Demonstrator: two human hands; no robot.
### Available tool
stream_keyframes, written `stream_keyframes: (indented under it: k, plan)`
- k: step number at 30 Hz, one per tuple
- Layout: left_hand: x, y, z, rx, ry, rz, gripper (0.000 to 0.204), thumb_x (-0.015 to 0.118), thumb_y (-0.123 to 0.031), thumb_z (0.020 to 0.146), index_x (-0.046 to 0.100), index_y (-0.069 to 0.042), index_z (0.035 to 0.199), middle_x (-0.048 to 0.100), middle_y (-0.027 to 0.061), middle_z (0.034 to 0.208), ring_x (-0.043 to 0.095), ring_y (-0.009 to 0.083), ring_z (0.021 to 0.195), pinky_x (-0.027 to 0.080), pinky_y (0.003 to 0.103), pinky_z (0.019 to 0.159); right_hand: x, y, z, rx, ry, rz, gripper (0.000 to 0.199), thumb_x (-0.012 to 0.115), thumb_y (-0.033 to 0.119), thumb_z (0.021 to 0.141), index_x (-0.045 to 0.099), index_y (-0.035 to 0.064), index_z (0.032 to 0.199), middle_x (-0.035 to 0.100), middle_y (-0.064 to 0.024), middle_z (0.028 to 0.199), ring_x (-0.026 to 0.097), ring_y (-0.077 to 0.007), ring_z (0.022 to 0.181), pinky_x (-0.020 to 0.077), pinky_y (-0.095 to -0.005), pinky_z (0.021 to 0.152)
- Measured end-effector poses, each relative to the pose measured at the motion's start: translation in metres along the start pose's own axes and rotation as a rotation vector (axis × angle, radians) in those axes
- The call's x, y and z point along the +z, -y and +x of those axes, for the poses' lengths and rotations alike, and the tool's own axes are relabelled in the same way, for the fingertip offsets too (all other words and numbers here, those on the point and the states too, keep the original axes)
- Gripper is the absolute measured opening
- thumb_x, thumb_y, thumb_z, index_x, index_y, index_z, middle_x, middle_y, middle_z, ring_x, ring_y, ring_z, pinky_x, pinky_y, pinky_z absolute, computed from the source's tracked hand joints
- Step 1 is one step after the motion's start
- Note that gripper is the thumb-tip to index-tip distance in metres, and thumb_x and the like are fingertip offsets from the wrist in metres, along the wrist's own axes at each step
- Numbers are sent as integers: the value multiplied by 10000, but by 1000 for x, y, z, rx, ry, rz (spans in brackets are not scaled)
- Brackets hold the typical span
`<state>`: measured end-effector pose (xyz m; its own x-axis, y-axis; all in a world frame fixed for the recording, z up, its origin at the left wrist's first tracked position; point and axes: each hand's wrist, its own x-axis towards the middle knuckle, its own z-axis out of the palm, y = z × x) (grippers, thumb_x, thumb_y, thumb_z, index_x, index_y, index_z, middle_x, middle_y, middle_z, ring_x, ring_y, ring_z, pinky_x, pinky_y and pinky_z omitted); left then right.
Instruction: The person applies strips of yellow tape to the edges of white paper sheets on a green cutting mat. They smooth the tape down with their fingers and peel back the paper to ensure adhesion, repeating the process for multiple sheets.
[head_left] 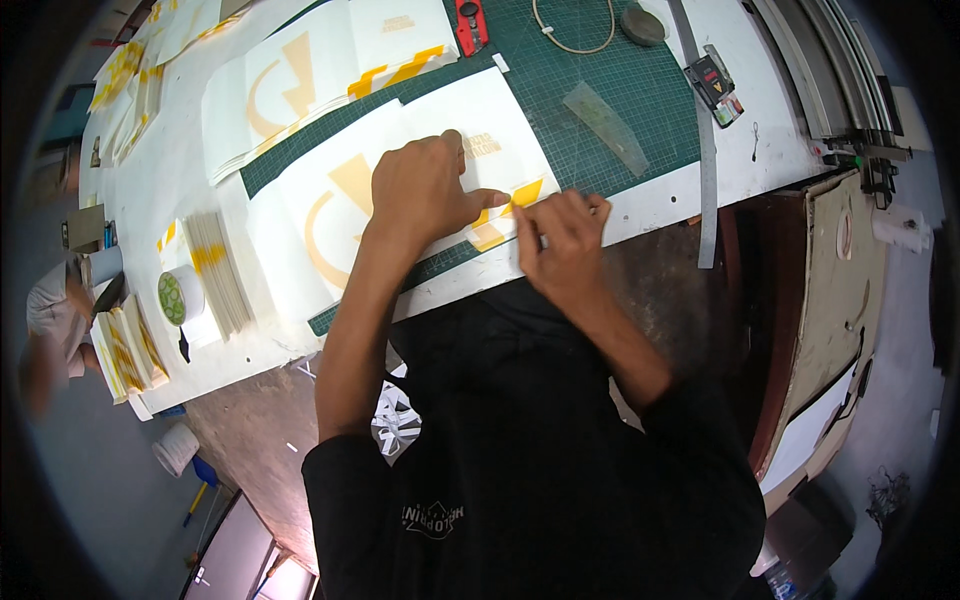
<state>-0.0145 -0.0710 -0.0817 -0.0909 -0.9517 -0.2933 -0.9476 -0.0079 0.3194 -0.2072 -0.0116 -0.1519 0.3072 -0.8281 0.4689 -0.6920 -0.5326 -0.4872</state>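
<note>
A white printed paper sheet (420, 120), with pale orange shapes and a yellow striped border, lies before me on a green cutting mat (560, 60). My left hand (425, 190) rests on the sheet, thumb spread out toward the striped edge. At that near edge my right hand (565, 235) is closed, its thumb and finger together by the yellow stripes. Whatever may be between those fingertips is hidden. Farther off to the left, a similar white printed sheet (330, 70) lies flat.
A red cutter (470, 25), a round dark weight (642, 27) and a clear plastic strip (607, 128) lie on the mat. A steel ruler (708, 200) crosses the table's right side. Stacked folded papers (218, 275) and a tape roll (172, 298) sit left. Another person (55, 310) is at far left.
</note>
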Motion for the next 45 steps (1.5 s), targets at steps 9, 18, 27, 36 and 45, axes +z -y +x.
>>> stream_keyframes:
  k: [9,18,27,36,45]
  plan:
    - [0,3,0,-3,34,-34,624,943,-590,701,684,-65,917,721,140,839,710,301,808,531,399,723,13,35,-11,-43,4,226,128,819,123,867,704,72,893,630,-69,853,594,-262,843,374,-497,871]
    - [38,0,-29,292,-183,-204,344,909,-286,829,740,-42,1003,731,145,976,678,307,900,512,420,832,-37,-34,-24,178,-216,107,144,837,97,878,716,45,936,715,-75,847,657,-228,784,393,-468,901]
    - [-17,58,-60,-22,-833,-1335,117,763,-62,981,655,-35,1016,660,1,874,606,71,762,481,224,697,-23,-31,-7,158,-228,204,126,817,26,878,707,20,938,721,-89,858,655,-246,785,432,-407,845]
    - [-162,103,25,573,-1314,-238,79,802,-8,913,797,-39,986,790,88,989,759,195,877,595,331,789,-11,-36,-12,41,-253,180,120,808,16,874,697,39,912,719,-79,852,658,-255,795,429,-421,849]
    - [-47,106,130,273,-526,-22,166,732,-208,954,824,-79,1003,782,130,1026,742,342,903,581,436,848,-12,-40,-16,21,-232,200,124,820,17,853,715,43,911,726,-74,862,660,-241,795,420,-429,842]
